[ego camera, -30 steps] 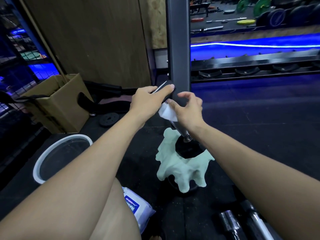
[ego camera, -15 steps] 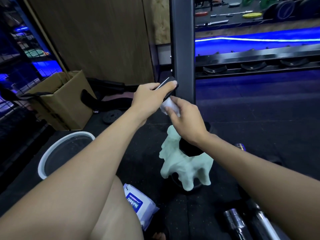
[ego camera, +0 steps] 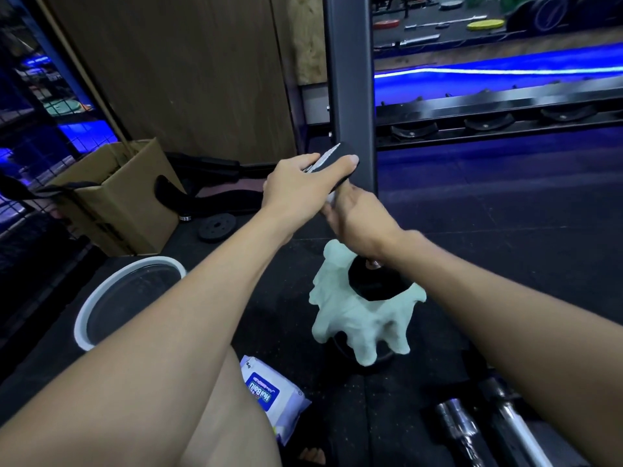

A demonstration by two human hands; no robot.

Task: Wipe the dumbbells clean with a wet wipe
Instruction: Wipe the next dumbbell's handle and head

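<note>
While left hand [ego camera: 303,187] grips the upended dumbbell's [ego camera: 340,163] top, right hand [ego camera: 357,220] rubs a wipe [ego camera: 331,197] on its handle.
Wiping underway; next, probably the lower plate.

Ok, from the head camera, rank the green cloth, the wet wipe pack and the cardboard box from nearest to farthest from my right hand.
From the right hand:
1. Green cloth, just below it, draped round the dumbbell's lower end.
2. Wet wipe pack, lower left, on the floor.
3. Cardboard box, far left.

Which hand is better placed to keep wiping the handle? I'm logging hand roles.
Right: the right hand already pinches the white wet wipe against the upright black dumbbell's handle, while the left hand steadies its top.
</note>
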